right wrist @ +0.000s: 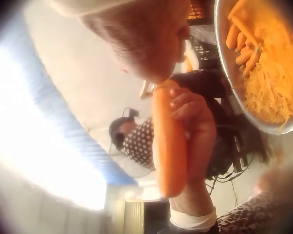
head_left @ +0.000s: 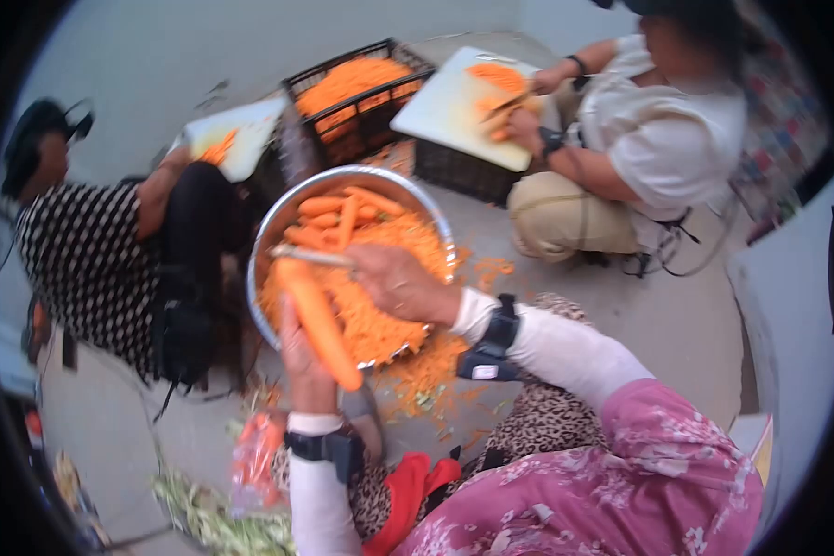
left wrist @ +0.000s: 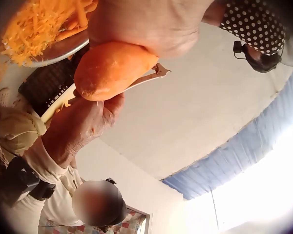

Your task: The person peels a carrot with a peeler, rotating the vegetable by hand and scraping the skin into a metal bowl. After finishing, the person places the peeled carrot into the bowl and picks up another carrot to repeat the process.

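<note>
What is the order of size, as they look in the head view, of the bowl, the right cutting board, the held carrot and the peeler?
1. Bowl
2. Board, farther away, so its true size is unsure
3. Carrot
4. Peeler

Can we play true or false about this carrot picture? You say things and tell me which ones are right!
1. The left hand holds a carrot. True.
2. The right hand is empty. False: it grips a peeler.
3. The metal bowl holds only water. False: it holds shredded carrot and some whole carrots.
4. The black crate has shredded carrot in it. True.
5. Someone cuts carrot on a white board. True.
</note>
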`<action>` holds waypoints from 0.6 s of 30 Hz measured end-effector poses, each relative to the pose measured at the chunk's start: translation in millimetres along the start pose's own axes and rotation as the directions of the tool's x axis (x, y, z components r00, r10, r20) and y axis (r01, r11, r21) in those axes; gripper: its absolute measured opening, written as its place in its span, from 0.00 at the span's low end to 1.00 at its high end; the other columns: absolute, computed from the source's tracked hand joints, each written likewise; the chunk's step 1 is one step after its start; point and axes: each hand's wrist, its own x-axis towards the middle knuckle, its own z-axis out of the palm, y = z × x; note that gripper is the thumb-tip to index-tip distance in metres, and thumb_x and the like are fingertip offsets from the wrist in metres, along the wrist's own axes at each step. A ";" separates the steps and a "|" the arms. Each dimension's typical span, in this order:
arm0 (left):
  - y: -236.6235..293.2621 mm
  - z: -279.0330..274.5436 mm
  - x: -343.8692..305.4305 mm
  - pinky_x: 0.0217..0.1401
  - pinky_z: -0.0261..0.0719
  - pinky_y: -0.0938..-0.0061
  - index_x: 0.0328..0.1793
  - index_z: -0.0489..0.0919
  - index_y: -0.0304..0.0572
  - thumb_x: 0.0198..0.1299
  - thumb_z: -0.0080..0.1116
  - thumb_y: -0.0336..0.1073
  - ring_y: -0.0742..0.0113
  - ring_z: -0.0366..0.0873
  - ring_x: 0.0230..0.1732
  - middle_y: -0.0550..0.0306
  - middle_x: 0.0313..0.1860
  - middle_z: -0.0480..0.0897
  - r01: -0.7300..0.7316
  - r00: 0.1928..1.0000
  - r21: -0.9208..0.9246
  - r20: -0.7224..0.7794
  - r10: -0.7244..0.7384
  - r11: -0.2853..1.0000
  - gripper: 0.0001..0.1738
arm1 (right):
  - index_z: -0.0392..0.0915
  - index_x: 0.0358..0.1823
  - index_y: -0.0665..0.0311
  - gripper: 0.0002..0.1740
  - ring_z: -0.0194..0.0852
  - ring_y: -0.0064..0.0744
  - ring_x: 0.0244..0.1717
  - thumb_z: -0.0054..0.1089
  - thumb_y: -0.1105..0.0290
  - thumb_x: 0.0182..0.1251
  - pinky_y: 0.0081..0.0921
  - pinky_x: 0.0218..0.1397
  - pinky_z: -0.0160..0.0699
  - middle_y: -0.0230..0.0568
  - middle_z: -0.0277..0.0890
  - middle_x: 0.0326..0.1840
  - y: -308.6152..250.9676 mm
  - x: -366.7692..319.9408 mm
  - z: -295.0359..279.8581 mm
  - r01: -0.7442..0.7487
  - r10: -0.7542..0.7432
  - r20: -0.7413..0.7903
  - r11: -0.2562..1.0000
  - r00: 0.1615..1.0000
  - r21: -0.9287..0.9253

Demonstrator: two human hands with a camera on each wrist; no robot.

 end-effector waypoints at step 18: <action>14.8 5.2 -3.9 0.29 0.72 0.77 0.52 0.71 0.38 0.66 0.45 0.59 0.66 0.69 0.33 0.52 0.35 0.72 0.057 0.979 -0.115 0.202 -0.033 0.992 0.29 | 0.75 0.43 0.68 0.10 0.75 0.28 0.30 0.56 0.71 0.64 0.27 0.34 0.73 0.39 0.76 0.29 -18.0 19.1 -10.7 -0.285 0.267 0.106 0.930 0.958 0.230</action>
